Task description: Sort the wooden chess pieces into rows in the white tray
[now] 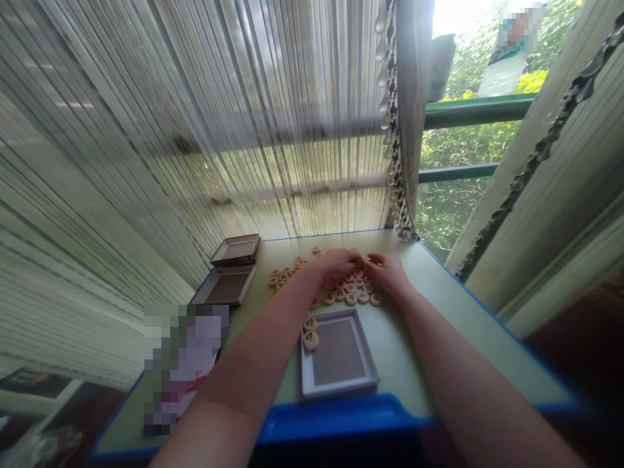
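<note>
Many round wooden Chinese chess pieces (pixel 351 298) lie in a loose heap on the table, marked in red or black. My left hand (pixel 342 262) reaches over the heap with its fingers bent down and together. Whatever is under those fingertips is hidden. Close beside it, almost touching, my right hand (pixel 389 270) is at the heap's right side, fingers loosely curved and apart, and I see no piece in it. Nearer me stands a shallow open box (pixel 338 388). Two black-marked pieces (pixel 311 340) rest along its left side, one behind the other.
The pale green table (pixel 468 338) has a blue edge. At its back left are another open tray (pixel 244 289) and a brown-rimmed box (pixel 258 244). A blurred-out item (pixel 190 364) lies front left. String curtains (pixel 292 117) hang behind, beside a window with green rails (pixel 478 112).
</note>
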The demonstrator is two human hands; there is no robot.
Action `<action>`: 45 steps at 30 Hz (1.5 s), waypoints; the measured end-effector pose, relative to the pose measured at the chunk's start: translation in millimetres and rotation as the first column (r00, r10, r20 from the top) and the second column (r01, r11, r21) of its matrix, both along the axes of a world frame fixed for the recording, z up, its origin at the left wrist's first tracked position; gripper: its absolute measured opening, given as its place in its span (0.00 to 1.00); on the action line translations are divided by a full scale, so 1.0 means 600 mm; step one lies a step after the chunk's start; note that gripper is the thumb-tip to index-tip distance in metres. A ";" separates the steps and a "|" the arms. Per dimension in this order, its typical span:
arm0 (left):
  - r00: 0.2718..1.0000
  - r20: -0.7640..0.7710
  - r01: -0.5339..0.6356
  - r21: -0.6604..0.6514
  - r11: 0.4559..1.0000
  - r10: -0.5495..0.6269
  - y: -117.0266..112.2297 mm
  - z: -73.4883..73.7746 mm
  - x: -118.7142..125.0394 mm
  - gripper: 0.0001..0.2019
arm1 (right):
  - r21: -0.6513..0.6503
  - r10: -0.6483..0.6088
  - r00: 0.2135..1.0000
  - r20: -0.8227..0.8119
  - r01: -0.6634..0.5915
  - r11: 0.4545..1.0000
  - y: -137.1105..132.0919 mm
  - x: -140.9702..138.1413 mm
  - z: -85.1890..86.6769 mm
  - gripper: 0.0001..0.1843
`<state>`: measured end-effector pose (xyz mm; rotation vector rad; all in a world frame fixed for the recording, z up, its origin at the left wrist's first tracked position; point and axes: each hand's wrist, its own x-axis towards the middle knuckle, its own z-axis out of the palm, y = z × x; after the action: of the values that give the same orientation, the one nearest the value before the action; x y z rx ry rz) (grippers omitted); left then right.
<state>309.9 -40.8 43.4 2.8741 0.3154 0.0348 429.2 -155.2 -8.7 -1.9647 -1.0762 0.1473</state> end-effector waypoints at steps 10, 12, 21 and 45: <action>0.998 -0.031 -0.060 -0.121 0.991 0.057 0.001 0.006 -0.007 0.23 | 0.003 0.044 0.995 0.089 -0.045 0.999 -0.008 -0.005 0.008 0.14; 0.996 -0.058 -0.076 -0.127 0.989 0.070 -0.002 0.010 -0.008 0.23 | 0.011 0.040 0.995 0.096 -0.041 0.999 -0.007 -0.004 0.006 0.13; 0.994 0.063 -0.085 -0.070 0.994 0.089 -0.011 0.025 -0.003 0.19 | 0.113 0.049 0.998 0.050 -0.055 0.992 -0.008 -0.006 0.011 0.11; 0.941 0.128 -0.146 -0.679 0.719 0.312 0.001 0.047 -0.023 0.12 | 0.293 0.193 0.979 -0.057 -0.169 0.941 -0.019 -0.033 0.045 0.15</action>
<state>296.3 -40.5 71.4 2.0739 0.5185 0.2546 409.5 -166.5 18.4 -1.5864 -1.1530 0.1629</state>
